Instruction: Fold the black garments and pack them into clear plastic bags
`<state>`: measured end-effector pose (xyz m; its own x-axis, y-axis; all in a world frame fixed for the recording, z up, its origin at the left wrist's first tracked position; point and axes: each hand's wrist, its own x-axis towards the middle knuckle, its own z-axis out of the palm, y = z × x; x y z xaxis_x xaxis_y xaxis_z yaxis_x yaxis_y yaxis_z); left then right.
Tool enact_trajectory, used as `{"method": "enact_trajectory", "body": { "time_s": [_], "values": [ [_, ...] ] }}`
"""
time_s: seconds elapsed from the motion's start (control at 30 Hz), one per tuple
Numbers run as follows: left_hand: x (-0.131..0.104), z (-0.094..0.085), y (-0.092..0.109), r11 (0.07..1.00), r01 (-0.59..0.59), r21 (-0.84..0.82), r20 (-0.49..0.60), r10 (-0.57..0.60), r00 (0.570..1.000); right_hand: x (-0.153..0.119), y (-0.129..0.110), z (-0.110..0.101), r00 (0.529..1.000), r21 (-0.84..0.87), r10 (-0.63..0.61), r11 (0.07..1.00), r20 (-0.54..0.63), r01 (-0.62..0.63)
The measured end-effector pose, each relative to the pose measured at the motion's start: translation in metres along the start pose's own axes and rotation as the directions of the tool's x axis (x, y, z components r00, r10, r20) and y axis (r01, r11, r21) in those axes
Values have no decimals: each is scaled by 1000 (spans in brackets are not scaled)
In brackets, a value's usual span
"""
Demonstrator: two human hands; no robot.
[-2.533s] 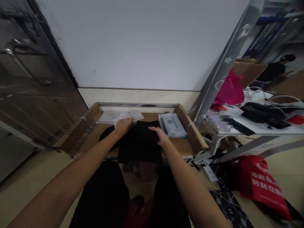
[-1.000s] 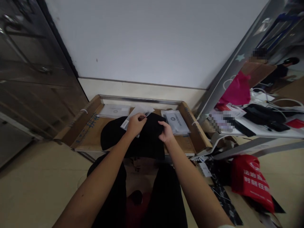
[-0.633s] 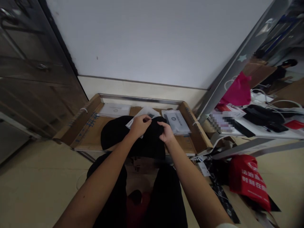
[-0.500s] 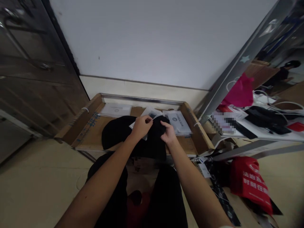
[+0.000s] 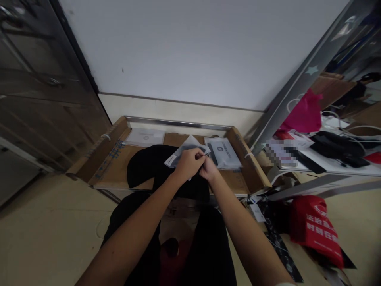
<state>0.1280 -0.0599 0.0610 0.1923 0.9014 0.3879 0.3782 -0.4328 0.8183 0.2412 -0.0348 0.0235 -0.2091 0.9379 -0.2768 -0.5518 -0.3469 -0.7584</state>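
Observation:
A black cloth garment [image 5: 144, 163] lies folded in a shallow cardboard tray [image 5: 102, 167], partly hanging over its front edge. On top of it rests a translucent plastic bag [image 5: 186, 149] with a white label strip at its left end. My left hand [image 5: 189, 162] reaches over the bag, thumb and finger pinched at its right end. Right against those fingertips, my right hand [image 5: 209, 169] is closed at the same end of the bag. The exact grip of both hands is partly hidden by the fingers.
Printed bagged packets [image 5: 226, 153] lie at the tray's right, and a flat white packet [image 5: 145, 137] at its back left. A cluttered white table [image 5: 309, 153] stands to the right, with a red bag [image 5: 315, 226] below. A person [image 5: 361, 87] sits far right.
My hands have come together, the right having left the black cloth at the right. The plastic bag now lies in fuller view over the garment, which no longer bunches up between the hands.

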Motion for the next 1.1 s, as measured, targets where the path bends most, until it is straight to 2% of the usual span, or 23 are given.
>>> {"method": "enact_trajectory", "body": {
  "time_s": [0.1, 0.27, 0.37, 0.43, 0.5, 0.6, 0.67, 0.73, 0.9, 1.0, 1.1],
  "values": [
    [0, 1, 0, 1000, -23, 11, 4, 23, 1000, 5, -2, -1, 1000, 37, -21, 999, -23, 22],
    [-2, 9, -3, 996, -67, 56, 39, 64, 997, 11, -8, -6, 979, 160, -160, 971, -128, 180],
    [-7, 13, -3, 966, -130, 223, 32, 125, 992, 14, -8, -12, 972, 223, -178, 952, -151, 209],
    [-10, 12, -2, 907, -155, 393, 11, 164, 986, 15, -6, -17, 972, 248, -191, 943, -141, 221],
    [-14, 7, -2, 828, -134, 544, -14, 169, 986, 15, -4, -20, 969, 257, -217, 936, -118, 241],
    [-19, -1, -5, 759, -39, 649, -40, 85, 996, 16, -3, -21, 964, 256, -258, 930, -60, 265],
    [-22, -4, -9, 749, -7, 662, -25, 31, 999, 16, -3, -19, 963, 248, -270, 932, -15, 265],
    [-24, -4, -12, 748, -20, 664, 0, 26, 1000, 18, -3, -17, 960, 244, -280, 932, 14, 268],
    [-27, -2, -14, 759, -138, 636, 28, 156, 987, 29, -2, -2, 934, 172, -356, 920, -1, 351],
    [-26, -5, -13, 791, -197, 579, -25, 258, 966, 33, -1, 12, 926, 22, -376, 926, 16, 376],
    [-19, -15, -15, 878, -211, 429, -141, 296, 945, 24, -8, 22, 962, -165, -259, 949, 84, 270]
  ]
}}
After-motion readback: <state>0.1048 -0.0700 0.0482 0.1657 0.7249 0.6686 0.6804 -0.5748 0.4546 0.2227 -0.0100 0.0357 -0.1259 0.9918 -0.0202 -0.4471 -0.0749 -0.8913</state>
